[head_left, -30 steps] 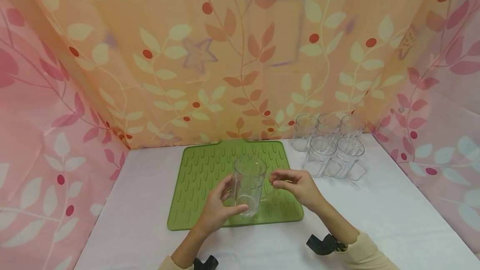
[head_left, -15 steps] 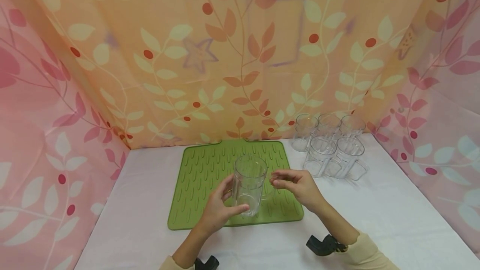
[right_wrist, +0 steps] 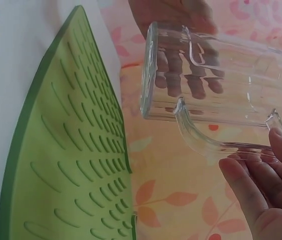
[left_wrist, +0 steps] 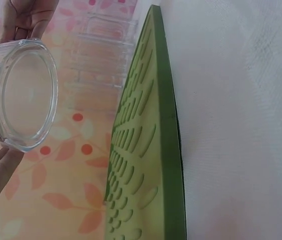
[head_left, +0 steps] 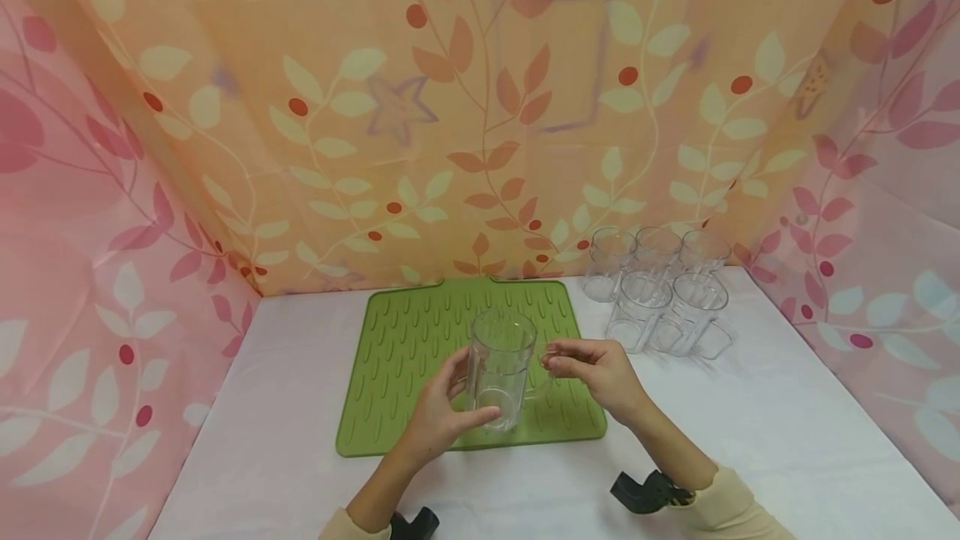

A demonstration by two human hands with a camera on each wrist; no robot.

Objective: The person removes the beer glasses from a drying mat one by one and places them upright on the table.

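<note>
A clear glass mug is held upright above the front part of a ribbed green mat. My left hand grips the mug's body from the left side, with the thumb near its base. On the other side my right hand pinches the handle, as the right wrist view shows with the fingers around the handle bar. The left wrist view looks at the mug's round bottom, which hangs apart from the mat. Nothing is visible inside the mug.
Several similar clear mugs stand upright in two rows at the back right of the white-covered table. Flowered cloth walls rise behind and at both sides. Black wrist mounts sit on both forearms.
</note>
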